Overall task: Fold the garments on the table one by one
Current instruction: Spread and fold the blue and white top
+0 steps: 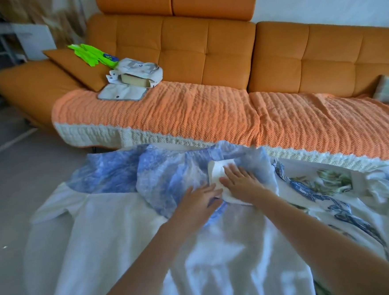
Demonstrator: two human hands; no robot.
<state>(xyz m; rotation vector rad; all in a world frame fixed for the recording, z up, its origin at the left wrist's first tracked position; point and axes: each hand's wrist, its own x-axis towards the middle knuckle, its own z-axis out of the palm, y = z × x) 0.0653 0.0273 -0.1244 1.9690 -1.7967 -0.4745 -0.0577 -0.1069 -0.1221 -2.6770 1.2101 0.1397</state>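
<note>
A blue-and-white patterned garment (163, 172) lies bunched across the far side of the table, on top of a large white garment (116, 233) that is spread flat below it. A small white cloth piece (216, 172) sits on the blue garment. My right hand (239, 178) lies flat on that white piece with its fingers straight. My left hand (198, 202) rests beside it on the blue fabric, fingers extended toward the white piece. A white garment printed with blue and green leaves (325, 191) lies crumpled at the right.
An orange sofa (205, 54) with an orange knitted cover (163, 112) runs along the far edge of the table. On its left seat lie a folded pale cloth (121, 92), a bundle of fabric (137, 74) and a bright green item (90, 54). Grey floor (18, 182) at left.
</note>
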